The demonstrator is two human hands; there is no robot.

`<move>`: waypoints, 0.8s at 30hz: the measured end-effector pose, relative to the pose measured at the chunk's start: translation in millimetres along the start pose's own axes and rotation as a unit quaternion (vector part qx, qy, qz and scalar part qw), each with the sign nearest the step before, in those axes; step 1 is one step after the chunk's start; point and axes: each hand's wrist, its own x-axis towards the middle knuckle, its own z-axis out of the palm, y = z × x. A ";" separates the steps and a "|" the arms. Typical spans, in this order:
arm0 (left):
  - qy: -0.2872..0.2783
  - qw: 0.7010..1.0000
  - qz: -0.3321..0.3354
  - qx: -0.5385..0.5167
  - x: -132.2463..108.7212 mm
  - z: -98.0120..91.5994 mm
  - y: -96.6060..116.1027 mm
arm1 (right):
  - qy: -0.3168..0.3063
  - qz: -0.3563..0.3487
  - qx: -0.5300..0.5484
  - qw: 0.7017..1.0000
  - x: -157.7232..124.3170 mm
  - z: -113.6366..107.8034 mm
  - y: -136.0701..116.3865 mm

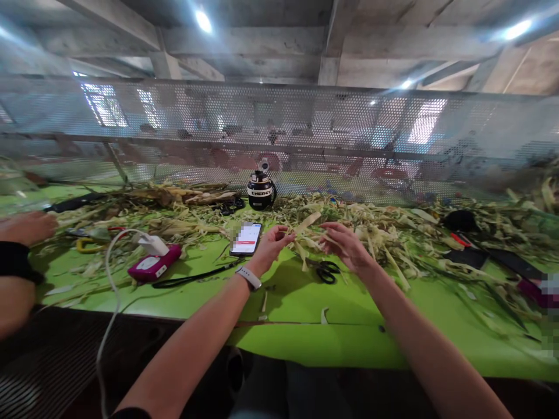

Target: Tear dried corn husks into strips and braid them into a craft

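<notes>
My left hand (274, 244) pinches a pale strip of corn husk (308, 222) between thumb and fingertips above the green table. Just to the right, my right hand (346, 244) is loosely curved with its fingers apart. It is close to the loose husk pieces, and I make out nothing held in it. Black-handled scissors (327, 271) lie below and between my hands, their blades partly covered by husk. Beside my left wrist lies a phone (246, 240) with a lit screen.
A black jug (260, 191) marked ENERGY stands behind heaped husk scraps (384, 230). At left are a purple power strip (155, 263) with a white charger, a black strap (196, 276) and another person's arm (20, 262). A perforated metal screen (279, 125) closes the table's back.
</notes>
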 end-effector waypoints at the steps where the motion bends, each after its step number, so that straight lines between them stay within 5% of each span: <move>1: 0.003 1.000 -0.010 0.003 -0.4 0.0 -0.6 | -0.013 -0.007 0.029 0.999 -1.0 -2.8 -3.1; 5: -0.007 0.999 -0.035 0.000 -3.8 2.4 -1.3 | -0.056 -0.041 0.040 0.997 -2.6 -4.2 -5.0; 11: -0.054 0.998 -0.034 0.001 -1.9 1.5 -7.6 | 0.052 -0.099 -0.085 0.990 -0.4 10.1 1.9; 17: -0.072 0.996 -0.041 -0.026 -2.6 6.9 -6.4 | 0.006 -0.100 -0.257 0.961 -1.0 20.7 6.3; 24: -0.078 0.997 -0.015 0.006 -9.6 11.9 -0.8 | 0.028 -0.141 -0.335 0.931 0.5 26.3 18.8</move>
